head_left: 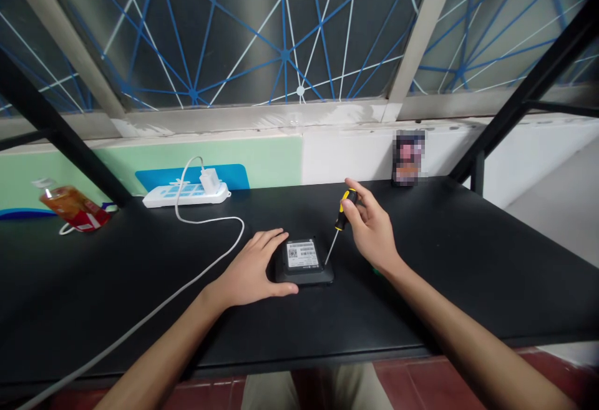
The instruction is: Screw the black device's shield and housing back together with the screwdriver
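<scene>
A flat black electronic device (303,255) lies on the black table with a white printed label on its upper face. My left hand (253,268) grips it from the left side, thumb along the near edge and fingers at the far edge. In my right hand (369,226) is a yellow-and-black screwdriver (339,219), pinched by its handle. The screwdriver tilts, its shaft running down to the device's right corner by the label. Whether the tip sits in a screw is too small to tell. Something small and green (375,271) shows beneath my right wrist.
A white power strip (187,194) with a charger (209,179) plugged in stands at the back left. Its white cable (206,269) crosses the table's left side. An orange-brown bottle (75,207) is at the far left. A blurred upright item (407,157) leans at the back right.
</scene>
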`<state>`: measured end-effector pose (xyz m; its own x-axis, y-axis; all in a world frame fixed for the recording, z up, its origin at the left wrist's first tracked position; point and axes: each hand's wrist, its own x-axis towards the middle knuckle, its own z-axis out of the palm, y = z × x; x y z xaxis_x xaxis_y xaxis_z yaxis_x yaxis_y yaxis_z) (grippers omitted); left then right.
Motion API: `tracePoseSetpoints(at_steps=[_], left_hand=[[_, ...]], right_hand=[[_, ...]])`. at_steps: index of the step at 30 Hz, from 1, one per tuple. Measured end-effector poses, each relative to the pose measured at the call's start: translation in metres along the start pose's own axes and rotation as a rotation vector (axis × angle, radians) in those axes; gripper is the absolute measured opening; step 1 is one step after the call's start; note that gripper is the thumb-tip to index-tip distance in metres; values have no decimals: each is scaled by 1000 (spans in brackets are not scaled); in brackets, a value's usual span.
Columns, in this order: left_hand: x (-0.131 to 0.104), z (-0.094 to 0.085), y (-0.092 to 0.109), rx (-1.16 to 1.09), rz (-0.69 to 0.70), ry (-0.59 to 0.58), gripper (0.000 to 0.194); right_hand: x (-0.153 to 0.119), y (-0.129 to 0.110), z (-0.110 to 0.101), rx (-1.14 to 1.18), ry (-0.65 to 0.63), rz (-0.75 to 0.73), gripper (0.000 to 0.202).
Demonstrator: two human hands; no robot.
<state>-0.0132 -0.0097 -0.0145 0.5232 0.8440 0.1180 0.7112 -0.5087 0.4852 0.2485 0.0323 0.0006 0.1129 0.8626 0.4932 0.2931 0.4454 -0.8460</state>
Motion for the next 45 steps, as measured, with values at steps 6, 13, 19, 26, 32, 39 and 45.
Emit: tracePoseSetpoints(at_steps=[6,13,19,26,32,39,45], left_hand=[[1,0,0,-1,7,2,93],[1,1,-2,10,1,-1,96],[0,2,-2,17,7,-5,94],[1,1,-1,-2,3,15,97],[1,3,-2,-16,8,25,96],[1,3,-2,-11,2,17,98],[1,3,-3,-16,10,27,96]], right_hand=[[-4,2,1,-34,-30,-34,47],[-4,0,1,107,-70,5,43],[-3,2,1,111,-69,63,45],[0,4,1,-37,-37,7,37],[0,8,1,107,-93,75,49],[1,6,2,125,-116,118,55],[1,3,0,-31,-15,13,36]])
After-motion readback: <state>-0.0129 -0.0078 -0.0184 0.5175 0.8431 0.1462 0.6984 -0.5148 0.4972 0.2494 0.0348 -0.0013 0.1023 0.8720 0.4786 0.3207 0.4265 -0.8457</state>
